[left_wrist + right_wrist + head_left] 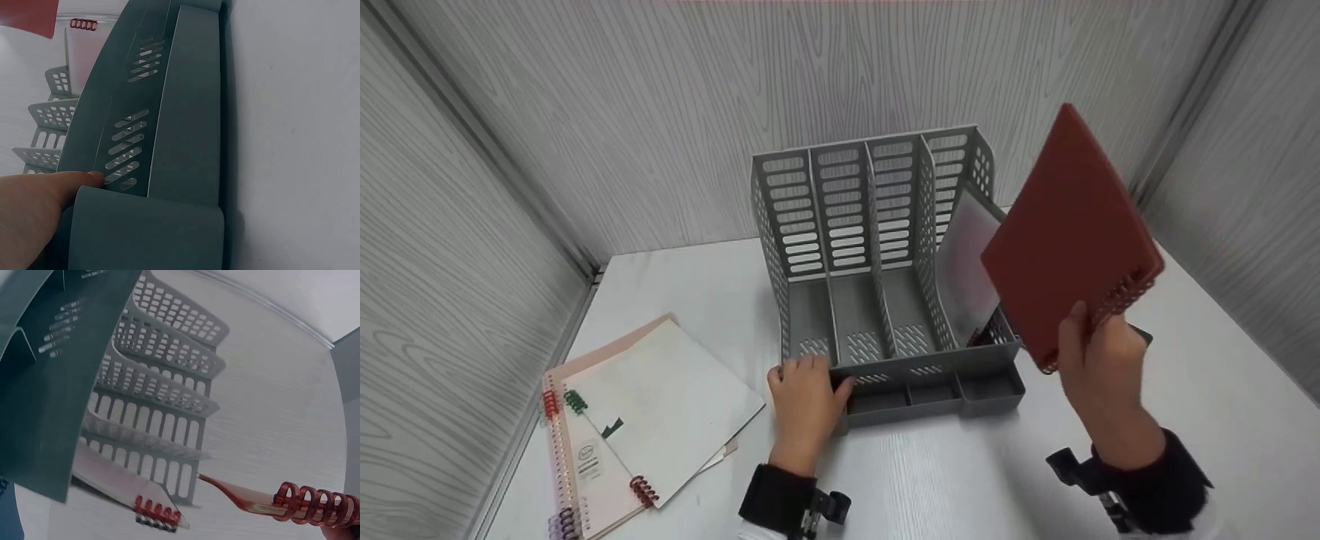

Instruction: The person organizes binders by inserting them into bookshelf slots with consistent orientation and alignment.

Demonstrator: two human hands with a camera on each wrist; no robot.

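Three left slots of the organizer leave room between dividers; a pale notebook obstructs the rightmost slot, the left hand the near left, a red notebook the right.

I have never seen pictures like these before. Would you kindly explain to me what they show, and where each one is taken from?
There is no machine here: a person works with the bare left hand and right hand, with a black strap on each wrist. The widest picture comes from a camera worn on the head, looking forward and down. The other two come from cameras on the wrists, so things look tilted there.

On the white table stands a grey file rack with four upright slots. A pale spiral-bound notebook leans in its rightmost slot. To the left lies an overlapping pile of spiral notebooks.

The left hand grips the rack's front near its left end. The right hand holds up a red notebook by its bound edge.
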